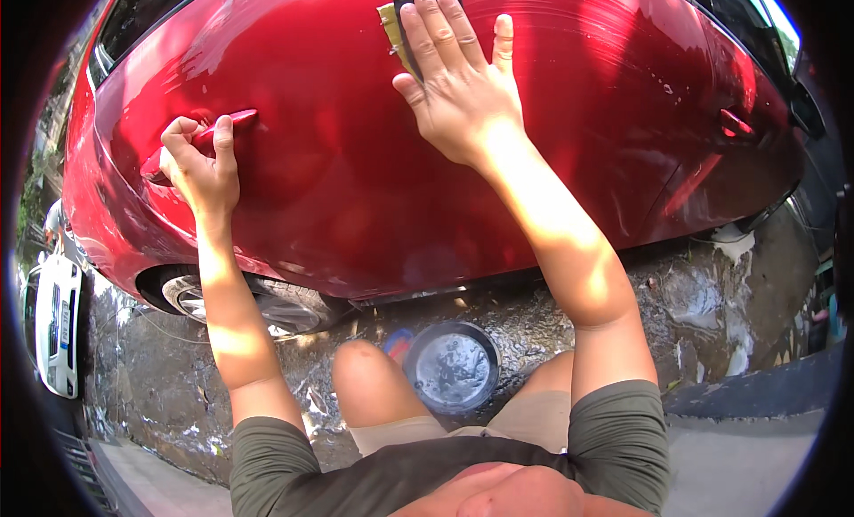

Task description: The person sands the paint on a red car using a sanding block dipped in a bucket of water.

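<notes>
A glossy red car door (356, 188) fills the space in front of me, wet and streaked with whitish marks toward the upper right. My left hand (205, 161) is closed round the red door handle (236, 121), its fingers hooked behind the grip. Higher up, my right hand (463, 99) lies flat with fingers spread, pressing a thin pad against the door. That pad (390, 32) shows a yellow strip on the left and a black edge above; my palm and fingers cover most of it.
Between my knees stands a dark round bucket (452, 366) of greyish water, beside a blue and red item (398, 341). The car's wheel (258, 303) is at lower left. Ground around is wet. A white car (59, 326) stands far left; a second handle (737, 123) is at right.
</notes>
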`<move>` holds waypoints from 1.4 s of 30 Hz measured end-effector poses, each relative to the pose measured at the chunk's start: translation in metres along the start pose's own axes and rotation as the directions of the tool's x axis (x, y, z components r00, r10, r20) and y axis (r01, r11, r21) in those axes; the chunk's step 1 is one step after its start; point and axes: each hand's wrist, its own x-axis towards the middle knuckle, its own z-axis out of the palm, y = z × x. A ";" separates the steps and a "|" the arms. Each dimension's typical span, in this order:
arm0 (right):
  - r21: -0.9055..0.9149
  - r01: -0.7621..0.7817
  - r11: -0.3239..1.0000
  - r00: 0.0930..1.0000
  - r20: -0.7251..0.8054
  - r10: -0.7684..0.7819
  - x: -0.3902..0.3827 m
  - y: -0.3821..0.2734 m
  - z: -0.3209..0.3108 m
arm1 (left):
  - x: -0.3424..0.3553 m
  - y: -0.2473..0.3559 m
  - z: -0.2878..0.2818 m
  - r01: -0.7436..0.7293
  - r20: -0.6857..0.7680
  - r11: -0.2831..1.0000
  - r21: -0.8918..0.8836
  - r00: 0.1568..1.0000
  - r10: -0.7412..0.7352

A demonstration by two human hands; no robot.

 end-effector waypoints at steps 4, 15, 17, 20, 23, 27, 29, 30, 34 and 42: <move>0.010 -0.476 0.879 0.871 -0.129 0.473 -0.008 0.157 -0.010 | 0.010 0.005 -0.006 0.046 -0.017 0.999 0.012 0.999 -0.046; -0.034 -0.249 0.968 0.966 -0.085 0.246 -0.003 0.076 -0.003 | 0.002 -0.001 -0.002 0.014 0.019 0.998 0.066 1.000 -0.015; -0.057 -0.485 0.873 0.858 -0.224 0.462 0.000 0.146 -0.013 | 0.010 0.006 0.000 -0.001 -0.021 0.991 0.137 1.000 0.004; -0.097 -0.345 0.934 0.890 -0.349 0.292 0.036 0.102 -0.001 | 0.013 0.010 0.010 -0.013 -0.025 0.985 0.173 1.000 0.017; 0.048 0.100 0.994 0.995 -0.030 -0.099 0.076 -0.042 -0.003 | 0.005 0.007 0.008 -0.032 0.038 0.985 0.171 0.999 0.026; 0.061 0.234 0.970 0.960 -0.174 -0.220 0.083 -0.018 -0.031 | 0.003 0.000 -0.005 -0.020 0.088 0.991 0.135 0.996 0.008; -0.070 0.079 0.994 0.984 -0.156 -0.090 0.074 0.064 -0.037 | 0.013 0.006 -0.010 -0.036 0.067 0.983 0.179 0.997 0.024; -0.102 0.020 0.995 0.990 -0.138 -0.034 0.076 0.078 -0.048 | 0.014 0.011 -0.005 -0.033 0.053 0.982 0.186 0.998 0.024; 0.000 0.231 0.973 0.959 -0.169 -0.227 0.099 -0.005 -0.018 | 0.009 0.011 0.000 0.009 0.069 0.983 0.185 0.997 -0.022; -0.082 -0.075 0.994 0.997 -0.025 0.073 0.077 0.071 -0.044 | 0.012 0.011 0.001 -0.009 0.032 0.978 0.206 0.999 0.002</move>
